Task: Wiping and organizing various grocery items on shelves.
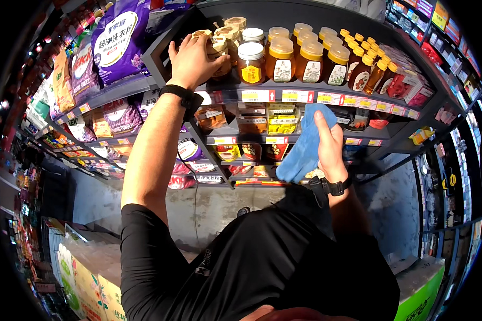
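My left hand (195,62) reaches over honey jars with paper-wrapped lids (221,42) at the left end of the top shelf (305,89). Its fingers are spread against the jars; my palm hides whether they grip one. Beside those jars stand white-lidded jars (251,62) of amber honey. Farther right come rows of honey jars with clear, domed caps (281,60) and slim yellow-capped bottles (361,72). Lower down, in front of the second shelf, my right hand (330,144) holds a folded blue cloth (303,146), thumb on top.
Purple washing-powder bags (118,40) fill the shelving on the left, beyond a dark upright panel (156,62). Packaged goods (283,120) sit on the lower shelves. Cartons stand behind me at left (88,277) and right (421,289). A thin cable (196,200) hangs near the floor.
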A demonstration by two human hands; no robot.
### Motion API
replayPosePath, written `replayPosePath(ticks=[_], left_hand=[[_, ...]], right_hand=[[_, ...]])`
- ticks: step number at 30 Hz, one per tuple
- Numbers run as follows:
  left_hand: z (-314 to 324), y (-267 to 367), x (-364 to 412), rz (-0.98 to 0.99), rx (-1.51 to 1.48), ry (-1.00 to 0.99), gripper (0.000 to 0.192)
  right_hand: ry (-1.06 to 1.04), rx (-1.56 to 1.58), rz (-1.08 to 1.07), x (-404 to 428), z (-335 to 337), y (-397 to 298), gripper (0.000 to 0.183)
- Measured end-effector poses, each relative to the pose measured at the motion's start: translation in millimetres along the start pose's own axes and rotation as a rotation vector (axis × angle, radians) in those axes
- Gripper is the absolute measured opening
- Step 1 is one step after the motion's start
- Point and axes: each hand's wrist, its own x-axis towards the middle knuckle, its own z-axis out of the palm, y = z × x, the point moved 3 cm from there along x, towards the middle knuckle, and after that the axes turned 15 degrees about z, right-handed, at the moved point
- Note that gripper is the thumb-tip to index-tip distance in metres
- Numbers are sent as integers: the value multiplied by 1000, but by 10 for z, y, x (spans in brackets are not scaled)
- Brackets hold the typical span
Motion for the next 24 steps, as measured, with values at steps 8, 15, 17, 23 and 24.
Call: replayPosePath(ticks=[8, 15, 17, 23, 24], left_hand=[[-47, 69, -106, 21, -72, 230, 94], [-219, 180, -124, 18, 11, 147, 101], [-209, 156, -100, 58, 2, 215, 103], [-195, -45, 59, 15, -3, 81, 107], [-182, -50, 73, 50, 26, 66, 107]], right_hand=[[-122, -71, 59, -76, -12, 152, 29], [-128, -92, 98, -165, 28, 165, 28], [-120, -93, 86, -164, 5, 198, 28], [-151, -80, 95, -213, 43, 198, 28], [-160, -80, 95, -218, 41, 211, 28]])
